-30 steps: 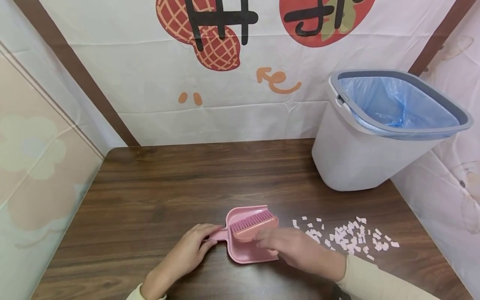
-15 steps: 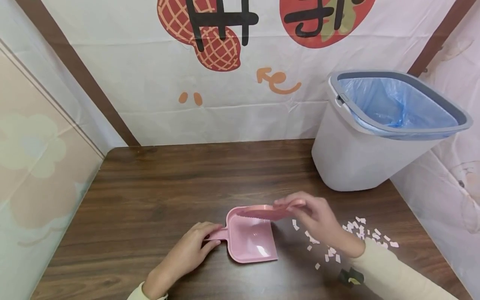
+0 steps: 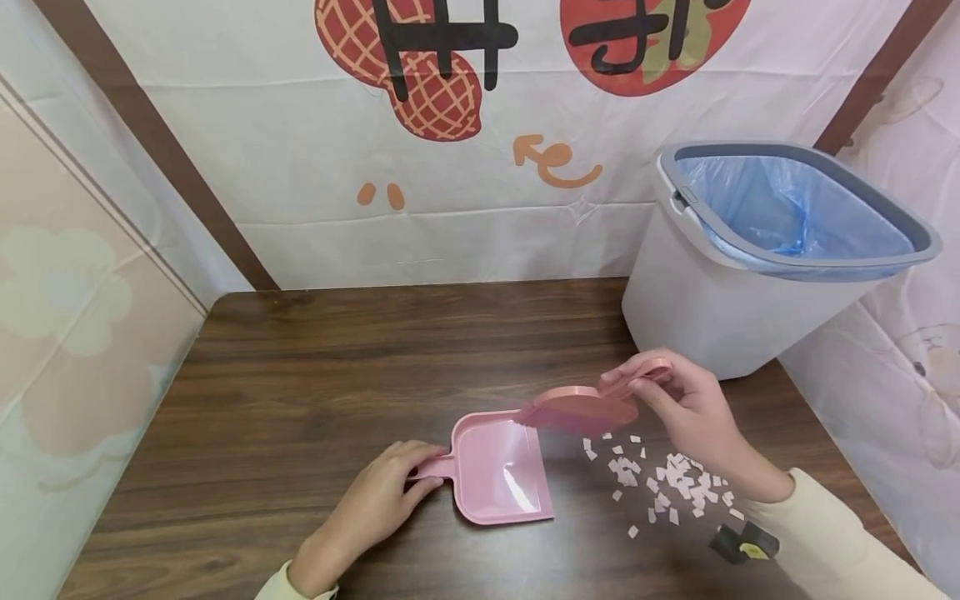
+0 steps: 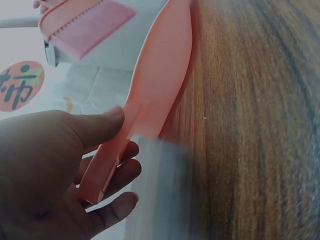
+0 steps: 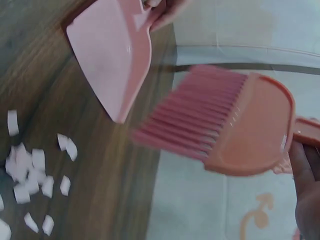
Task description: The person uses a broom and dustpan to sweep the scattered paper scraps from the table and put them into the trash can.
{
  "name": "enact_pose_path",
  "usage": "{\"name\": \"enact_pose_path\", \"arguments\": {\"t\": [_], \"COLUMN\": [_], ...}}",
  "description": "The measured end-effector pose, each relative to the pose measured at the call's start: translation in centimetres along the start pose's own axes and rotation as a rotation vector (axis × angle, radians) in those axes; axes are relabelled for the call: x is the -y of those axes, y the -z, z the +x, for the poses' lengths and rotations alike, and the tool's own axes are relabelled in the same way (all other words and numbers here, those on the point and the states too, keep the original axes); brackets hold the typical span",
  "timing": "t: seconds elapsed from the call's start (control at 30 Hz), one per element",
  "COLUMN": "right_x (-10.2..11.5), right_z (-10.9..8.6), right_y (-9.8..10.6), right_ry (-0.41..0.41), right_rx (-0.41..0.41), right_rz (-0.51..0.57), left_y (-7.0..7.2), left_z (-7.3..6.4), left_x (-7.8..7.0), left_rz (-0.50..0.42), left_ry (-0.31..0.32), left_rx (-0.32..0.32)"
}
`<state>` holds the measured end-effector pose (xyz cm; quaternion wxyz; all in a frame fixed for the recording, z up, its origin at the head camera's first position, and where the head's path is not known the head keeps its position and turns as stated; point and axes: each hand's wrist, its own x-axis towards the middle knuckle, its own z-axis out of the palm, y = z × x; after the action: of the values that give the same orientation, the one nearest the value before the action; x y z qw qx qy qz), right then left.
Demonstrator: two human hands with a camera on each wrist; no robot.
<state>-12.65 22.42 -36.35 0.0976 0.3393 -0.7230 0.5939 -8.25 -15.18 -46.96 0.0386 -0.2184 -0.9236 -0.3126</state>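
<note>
A pink dustpan (image 3: 497, 471) lies on the wooden table, its wide lip facing right. My left hand (image 3: 386, 492) grips its short handle (image 4: 107, 160), thumb on one side and fingers on the other. In my right hand (image 3: 693, 412) is a small pink hand brush (image 3: 581, 408), held by its handle above the table, just right of the dustpan. The bristles (image 5: 192, 112) point down and left in the head view, clear of the dustpan in the right wrist view. Scattered white paper scraps (image 3: 678, 479) lie right of the dustpan, below the brush and right hand.
A grey-white trash bin (image 3: 690, 308) lined with a blue bag (image 3: 772, 200) stands at the table's back right. Behind the table (image 3: 360, 358) hangs a printed white cloth (image 3: 300, 133). A dark strap piece (image 3: 742, 543) sits by the right wrist.
My right hand has lifted the brush out of the dustpan and carried it up and to the right. The left hand and dustpan have stayed in place.
</note>
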Motion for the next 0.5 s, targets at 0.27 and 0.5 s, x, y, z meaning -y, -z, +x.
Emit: {"name": "enact_pose_path", "arguments": {"t": [0.27,0.5], "right_x": [2.0,1.9], "right_z": [-0.4,-1.7], "right_y": [2.5,3.5], "right_ry": [-0.058,-0.07], "right_rx": [0.203,0.362], "right_rz": [-0.195,-0.183], "left_y": [0.0,-0.1], "left_z": [0.1,0.2], "left_x": [0.1,0.2], "left_rz": [-0.022,-0.007], "left_ry": [-0.023,-0.053], "left_rx": [0.001,-0.005]}}
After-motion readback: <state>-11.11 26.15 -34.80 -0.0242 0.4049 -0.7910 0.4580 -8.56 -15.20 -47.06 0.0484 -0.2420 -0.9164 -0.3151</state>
